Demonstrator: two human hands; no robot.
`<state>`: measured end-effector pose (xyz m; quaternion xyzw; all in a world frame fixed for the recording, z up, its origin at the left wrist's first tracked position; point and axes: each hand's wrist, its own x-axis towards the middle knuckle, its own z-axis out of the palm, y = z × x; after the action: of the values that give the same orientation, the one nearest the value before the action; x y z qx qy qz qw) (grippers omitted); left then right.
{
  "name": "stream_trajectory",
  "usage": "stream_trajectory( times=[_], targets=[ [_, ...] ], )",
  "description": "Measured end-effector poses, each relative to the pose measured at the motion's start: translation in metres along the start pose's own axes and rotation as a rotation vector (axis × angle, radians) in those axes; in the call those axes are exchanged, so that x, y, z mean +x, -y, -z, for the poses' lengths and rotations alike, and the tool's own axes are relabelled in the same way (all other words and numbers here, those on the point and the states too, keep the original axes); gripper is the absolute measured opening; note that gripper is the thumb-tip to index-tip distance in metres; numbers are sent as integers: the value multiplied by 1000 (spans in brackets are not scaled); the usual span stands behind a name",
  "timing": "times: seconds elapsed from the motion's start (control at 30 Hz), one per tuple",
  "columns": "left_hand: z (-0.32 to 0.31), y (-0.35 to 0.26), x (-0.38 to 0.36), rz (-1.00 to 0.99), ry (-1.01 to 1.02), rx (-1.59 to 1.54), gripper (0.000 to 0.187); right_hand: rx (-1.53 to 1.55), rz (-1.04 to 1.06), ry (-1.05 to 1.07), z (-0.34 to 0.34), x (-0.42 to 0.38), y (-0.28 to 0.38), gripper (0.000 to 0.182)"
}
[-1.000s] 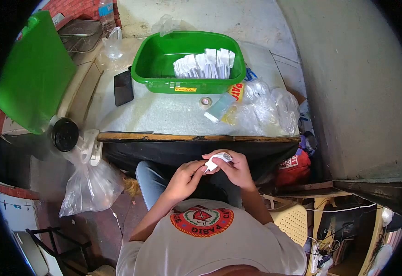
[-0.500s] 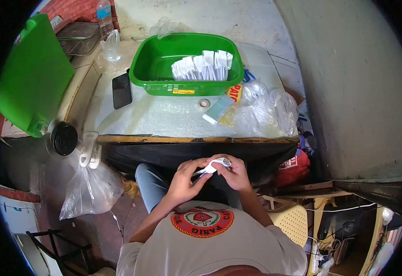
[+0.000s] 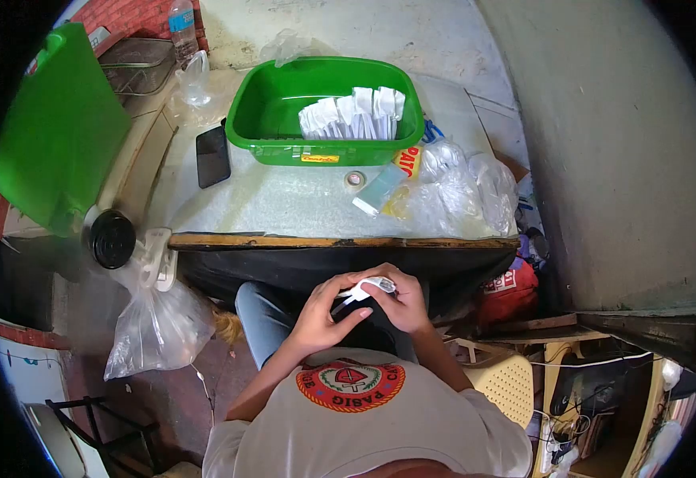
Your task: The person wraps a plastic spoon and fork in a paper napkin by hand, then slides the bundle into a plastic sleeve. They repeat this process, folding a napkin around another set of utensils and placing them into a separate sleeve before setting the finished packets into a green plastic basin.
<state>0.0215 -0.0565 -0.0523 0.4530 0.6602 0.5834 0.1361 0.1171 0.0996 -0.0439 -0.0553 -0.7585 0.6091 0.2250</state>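
A small folded white packet (image 3: 374,285) is held in front of my lap, just short of the table edge. My right hand (image 3: 408,301) grips its right end, the thumb pressed over the top. My left hand (image 3: 325,313) curls round the left side, its fingers behind the packet and its thumb slightly off it, lower down. Thin white strips stick out between the two hands. The undersides of the fingers are hidden. On the table ahead, a green basin (image 3: 284,151) holds several similar white packets (image 3: 356,115) bunched at its right side.
A phone (image 3: 213,157) lies left of the basin. In front of it sit a tape roll (image 3: 354,180), a pale blue pack (image 3: 380,191) and clear plastic bags (image 3: 443,191). A fan (image 3: 111,239) and a hanging plastic bag (image 3: 156,334) are at the left.
The left thumb has come away from the packet and dropped lower. The packet has tilted and shifted slightly left with the right hand. The basin and table things stay put.
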Motion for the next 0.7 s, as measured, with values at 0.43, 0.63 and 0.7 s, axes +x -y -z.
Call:
stream_trajectory(
  times=[0.43,0.63,0.7],
  targets=[
    [1,11,-1,11,40,124,26,-159,159,8,-2,-2,2,21],
    [0,7,1,4,94,118,30,31,36,47,-2,-6,3,17],
    [-1,10,0,-35,82,99,31,55,56,51,-3,-7,-2,16]
  ],
)
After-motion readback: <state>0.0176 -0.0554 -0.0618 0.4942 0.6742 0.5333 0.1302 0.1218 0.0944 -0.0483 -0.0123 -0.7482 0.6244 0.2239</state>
